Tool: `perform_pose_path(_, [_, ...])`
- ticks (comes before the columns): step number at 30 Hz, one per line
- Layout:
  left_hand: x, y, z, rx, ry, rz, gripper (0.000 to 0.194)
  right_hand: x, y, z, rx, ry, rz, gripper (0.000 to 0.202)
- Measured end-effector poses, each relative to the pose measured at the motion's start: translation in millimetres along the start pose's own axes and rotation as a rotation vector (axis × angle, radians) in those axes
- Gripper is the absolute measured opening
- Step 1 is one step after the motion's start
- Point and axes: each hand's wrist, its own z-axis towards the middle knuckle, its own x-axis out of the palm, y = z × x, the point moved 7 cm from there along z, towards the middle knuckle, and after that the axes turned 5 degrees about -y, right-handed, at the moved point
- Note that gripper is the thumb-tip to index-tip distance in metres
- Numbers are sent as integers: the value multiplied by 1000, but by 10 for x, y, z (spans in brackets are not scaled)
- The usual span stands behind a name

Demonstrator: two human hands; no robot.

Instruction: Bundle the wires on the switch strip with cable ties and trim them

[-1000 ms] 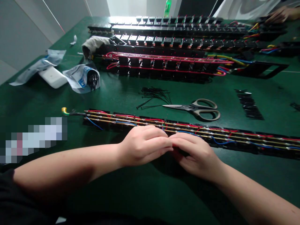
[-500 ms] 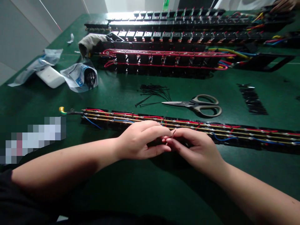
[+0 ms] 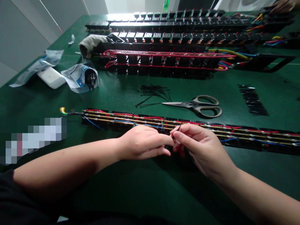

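Observation:
A long black strip (image 3: 124,118) with brass-coloured rods and red and blue wires lies across the table. At its near edge, my right hand (image 3: 199,140) pinches a thin dark tie (image 3: 180,126) between thumb and forefinger; the tie's tip points up. My left hand (image 3: 145,142) is just left of it, fingers stretched toward the right hand's fingertips, which hide what lies between them. Beyond the strip are grey-handled scissors (image 3: 194,104), their blades pointing left, and a loose pile of black cable ties (image 3: 154,91).
Several long black assemblies (image 3: 164,59) with red wires fill the far side. An open bag of ties (image 3: 79,78), a white object (image 3: 51,77) and a grey glove (image 3: 90,45) are at the left. More ties (image 3: 252,100) lie right. Another person's hand (image 3: 284,5) shows top right.
My right hand has turned and shifted slightly right, with the dark tie now upright in its fingertips. The left hand's fingers have straightened a little. A blue wire near the right hand has shifted.

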Motion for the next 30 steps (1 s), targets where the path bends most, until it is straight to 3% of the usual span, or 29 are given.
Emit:
perform_pose_path(5, [-79,-28,6,50,-119,112,21,53,-45,-13,93,53,9,28])
perform_pose_path(13, [-130,-190,49,177,-123,333,10,110,-72,-11,153,147,-1,26])
perform_pose_path(18, [-142,-229,31,210,-168,394,9,106,-62,-9,144,150,-12,19])
perform_pose_path(24, [-122,-287,32,268,-136,420,9,184,-59,-76,186,196,19,26])
perform_pose_path(27, [-143,-311,51,261,-147,414,19,33,161,-59,66,119,-112,28])
perform_pose_path(29, [-141,-327,62,266,-136,405,22,-216,477,-13,-156,17,-368,24])
perform_pose_path(30, [-133,-330,66,268,-124,402,20,-361,697,-4,-344,-42,-549,22])
